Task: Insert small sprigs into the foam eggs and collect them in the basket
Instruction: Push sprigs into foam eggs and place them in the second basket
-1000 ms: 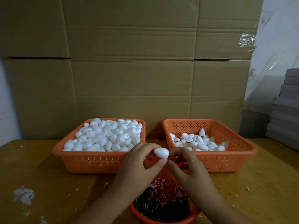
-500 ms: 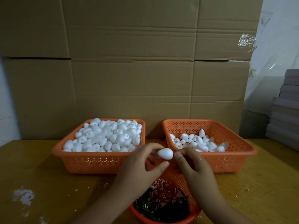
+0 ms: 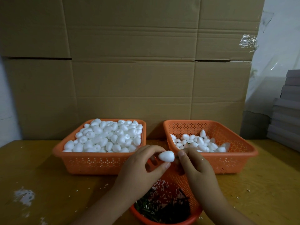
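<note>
1. Cardboard sheets [image 3: 129, 62] wall off the back of a yellow wooden table [image 3: 40, 184]; white crumbs lie scattered on the wood.
2. Landmark: the round orange bowl [image 3: 191, 189] nearest me, holding dark green sprigs [image 3: 162, 210] and foam crumbs.
3. Beyond the bowl and to its left: the supply basket [image 3: 97, 163], heaped with plain foam eggs [image 3: 105, 137].
4. Beyond the bowl and to its right: the collecting basket [image 3: 235, 159], partly filled with finished eggs [image 3: 199, 143]; a bit of green stem shows among them.
5. Above the bowl's far rim, my left hand [image 3: 139, 172] pinches one foam egg [image 3: 166, 156] between thumb and fingertips, pointed end turned right.
6. My right hand [image 3: 198, 169] sits just beside that end, fingers curled in a tight pinch. I judge it holds a sprig; only a dark sliver shows at the egg's tip, too small to be sure.
7. Step in hand, as I read it: pressing the stem into the foam.
8. Next move calls for a straight push along the egg's axis with a steady left grip, since foam crumbles, then a short carry beyond the bowl, rightward, into the collecting basket.
</note>
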Motion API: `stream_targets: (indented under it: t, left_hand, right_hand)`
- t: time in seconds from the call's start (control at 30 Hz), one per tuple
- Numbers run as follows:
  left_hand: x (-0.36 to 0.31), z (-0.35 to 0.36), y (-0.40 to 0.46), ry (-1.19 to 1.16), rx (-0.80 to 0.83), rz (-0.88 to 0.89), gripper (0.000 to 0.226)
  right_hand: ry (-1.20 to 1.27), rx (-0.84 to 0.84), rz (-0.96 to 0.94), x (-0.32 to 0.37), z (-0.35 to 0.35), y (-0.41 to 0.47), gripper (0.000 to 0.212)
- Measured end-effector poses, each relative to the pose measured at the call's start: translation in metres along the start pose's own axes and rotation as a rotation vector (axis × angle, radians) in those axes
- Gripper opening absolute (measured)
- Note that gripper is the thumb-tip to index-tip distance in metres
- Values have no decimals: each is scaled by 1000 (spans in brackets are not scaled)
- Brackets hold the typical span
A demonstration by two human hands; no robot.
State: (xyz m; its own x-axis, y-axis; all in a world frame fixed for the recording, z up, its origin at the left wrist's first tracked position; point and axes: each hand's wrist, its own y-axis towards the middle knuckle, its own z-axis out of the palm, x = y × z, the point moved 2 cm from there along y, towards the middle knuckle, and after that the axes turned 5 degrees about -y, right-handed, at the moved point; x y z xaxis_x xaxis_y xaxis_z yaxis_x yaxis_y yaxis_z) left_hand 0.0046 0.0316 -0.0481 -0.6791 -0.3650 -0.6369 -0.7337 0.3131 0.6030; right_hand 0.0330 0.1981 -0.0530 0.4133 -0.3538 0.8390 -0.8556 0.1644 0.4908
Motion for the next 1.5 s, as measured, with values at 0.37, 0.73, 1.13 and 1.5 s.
stream_targets:
  t: [0.37,0.73,1.13,1.5]
  left_hand:
    - [1,0,0,-26,-4,-35,36]
    - [-2,1,0,-10,26,-35,45]
    - [3,1,0,-22,14,-35,30]
    - [1,-1,0,-26,-20,-32,33]
  right_hand:
    - [17,22,-10,2,-1,0,17]
    - [-18,-4,10,-1,0,1,33]
    - [25,-1,12,0,-1,1,23]
    - [16,20,1,4,0,-1,18]
